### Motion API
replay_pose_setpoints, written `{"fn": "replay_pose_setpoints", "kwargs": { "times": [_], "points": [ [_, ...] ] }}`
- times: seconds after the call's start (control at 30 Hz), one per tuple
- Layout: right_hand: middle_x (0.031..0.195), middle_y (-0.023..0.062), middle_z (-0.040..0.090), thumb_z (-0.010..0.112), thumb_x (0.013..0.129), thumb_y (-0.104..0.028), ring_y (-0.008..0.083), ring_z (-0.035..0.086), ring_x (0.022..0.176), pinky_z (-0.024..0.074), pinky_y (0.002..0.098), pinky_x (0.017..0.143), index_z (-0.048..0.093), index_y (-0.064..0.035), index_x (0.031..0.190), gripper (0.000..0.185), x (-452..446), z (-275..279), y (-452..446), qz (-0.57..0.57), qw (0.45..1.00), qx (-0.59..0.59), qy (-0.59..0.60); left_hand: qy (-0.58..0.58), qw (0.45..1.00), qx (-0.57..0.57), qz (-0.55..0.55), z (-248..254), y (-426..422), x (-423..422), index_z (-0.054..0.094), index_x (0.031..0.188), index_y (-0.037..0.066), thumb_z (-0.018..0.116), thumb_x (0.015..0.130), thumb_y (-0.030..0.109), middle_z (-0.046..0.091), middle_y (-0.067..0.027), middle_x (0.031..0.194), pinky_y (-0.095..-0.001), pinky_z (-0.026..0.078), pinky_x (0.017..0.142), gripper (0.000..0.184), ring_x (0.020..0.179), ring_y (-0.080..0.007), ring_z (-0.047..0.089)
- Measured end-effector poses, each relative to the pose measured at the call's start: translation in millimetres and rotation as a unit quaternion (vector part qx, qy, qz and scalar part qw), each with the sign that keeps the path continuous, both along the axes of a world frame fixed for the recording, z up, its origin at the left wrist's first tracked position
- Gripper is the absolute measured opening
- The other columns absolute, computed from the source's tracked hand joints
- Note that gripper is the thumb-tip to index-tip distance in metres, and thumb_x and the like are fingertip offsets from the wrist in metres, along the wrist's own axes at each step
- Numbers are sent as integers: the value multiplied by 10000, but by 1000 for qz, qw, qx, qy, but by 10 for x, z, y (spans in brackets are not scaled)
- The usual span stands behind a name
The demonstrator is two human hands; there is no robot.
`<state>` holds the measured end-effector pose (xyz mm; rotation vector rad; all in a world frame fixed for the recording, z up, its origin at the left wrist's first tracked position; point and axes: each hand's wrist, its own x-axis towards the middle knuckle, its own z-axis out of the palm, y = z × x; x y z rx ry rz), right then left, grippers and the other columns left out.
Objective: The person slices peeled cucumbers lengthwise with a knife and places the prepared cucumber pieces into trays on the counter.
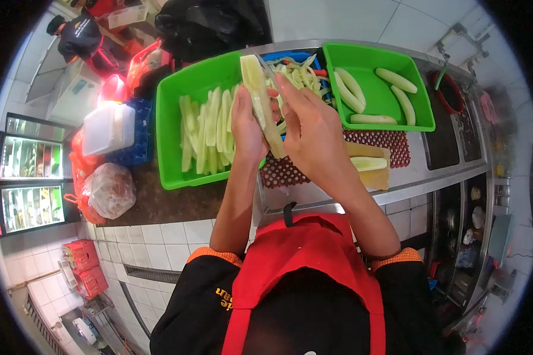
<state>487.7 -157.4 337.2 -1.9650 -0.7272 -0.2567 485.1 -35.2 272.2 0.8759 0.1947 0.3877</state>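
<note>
My left hand (pixel 250 127) is wrapped round a long peeled cucumber piece (pixel 256 89), its cut, seeded face showing. At the cucumber's upper end is a knife blade (pixel 265 66), and my right hand (pixel 311 121) is closed on the knife, whose handle is hidden. Cut cucumber strips (pixel 210 127) lie in the left green tray (pixel 167 155), beside my left hand. Behind both hands, peelings (pixel 302 78) fill a blue container (pixel 318 59). Another cucumber piece (pixel 368 164) rests on a board (pixel 378 179) to the right, near my right forearm.
The right green tray (pixel 370 57) holds several peeled cucumbers (pixel 395 80). A perforated red mat (pixel 397 145) lies under the board. At the left stand a lidded plastic box (pixel 108 128) and a bagged bundle (pixel 111 190). Another person (pixel 80 38) is in the far upper left.
</note>
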Motion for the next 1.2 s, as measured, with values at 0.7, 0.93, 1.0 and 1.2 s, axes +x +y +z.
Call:
{"fn": "replay_pose_setpoints", "kwargs": {
  "times": [0.7, 0.93, 1.0, 1.2],
  "points": [
    [1106, 258, 589, 539, 786, 35, 414, 591, 961, 468, 439, 864, 513, 52, 1263, 478, 11, -400, 18, 64, 997, 24, 33, -33, 999, 15, 3, 106, -95, -38, 362, 1397, 81, 279, 1037, 353, 532, -90, 1130, -309, 460, 900, 459, 991, -163, 535],
    [882, 61, 552, 524, 920, -29, 90, 489, 511, 406, 266, 394, 444, 0, 1361, 450, 16, -320, -57, 119, 850, 231, 459, -9, 999, 36, -2, -12, -191, 59, 307, 1462, 128, 328, 1032, 320, 523, -68, 1151, -289, 478, 769, 471, 893, -136, 525],
    [863, 50, 526, 513, 925, -24, 69, 449, 465, 362, 244, 344, 426, -11, 1375, 459, 33, -406, -29, 133, 819, 281, 482, -4, 997, 71, 26, -114, -208, 106, 308, 1463, 125, 336, 1030, 322, 519, -71, 1168, -284, 479, 751, 476, 878, -134, 524],
    [820, 60, 519, 521, 914, -35, 98, 462, 467, 398, 258, 363, 416, 13, 1358, 459, 223, -614, 0, 94, 797, 293, 520, 81, 996, 36, 23, -436, -157, 353, 415, 1388, 91, 351, 1022, 329, 543, -93, 1124, -291, 482, 717, 441, 826, -135, 526]
  ]
}}
